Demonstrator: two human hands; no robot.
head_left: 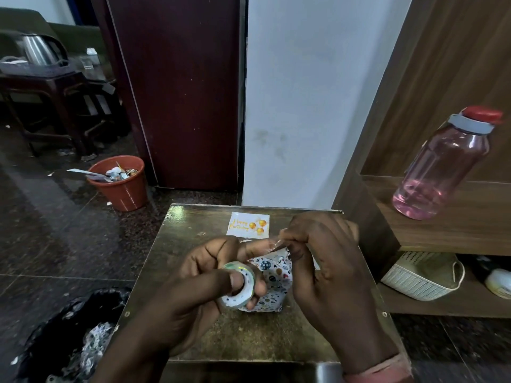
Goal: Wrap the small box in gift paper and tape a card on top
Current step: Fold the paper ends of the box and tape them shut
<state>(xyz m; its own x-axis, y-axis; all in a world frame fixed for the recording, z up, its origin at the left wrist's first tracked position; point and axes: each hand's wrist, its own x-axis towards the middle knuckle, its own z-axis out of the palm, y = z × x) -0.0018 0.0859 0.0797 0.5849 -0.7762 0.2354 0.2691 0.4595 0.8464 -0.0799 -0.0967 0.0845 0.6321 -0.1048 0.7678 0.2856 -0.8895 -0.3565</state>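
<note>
The table (243,335) carries everything, and the box (272,283), already covered in patterned gift paper, sits near its middle, partly hidden by both hands. Beyond the box, toward the wall, the card (248,224) lies flat and apart from it, not yet taped on. Over the near-left corner of the box the left hand (193,286) is closed around the tape roll (240,285), thumb pushed into its core. Above the far-right side of the box the right hand (326,261) pinches the free end of the tape strip (276,243), which stretches clear and thin from the roll. The likeliest trouble seems to be that strip: if it slackens it could fold onto itself or stick to a finger, and a hard tug could tear it crooked. With neither hand pressing the box, a loose paper flap may spring open. A strip laid down askew could also wrinkle or rip the thin paper when peeled back.
</note>
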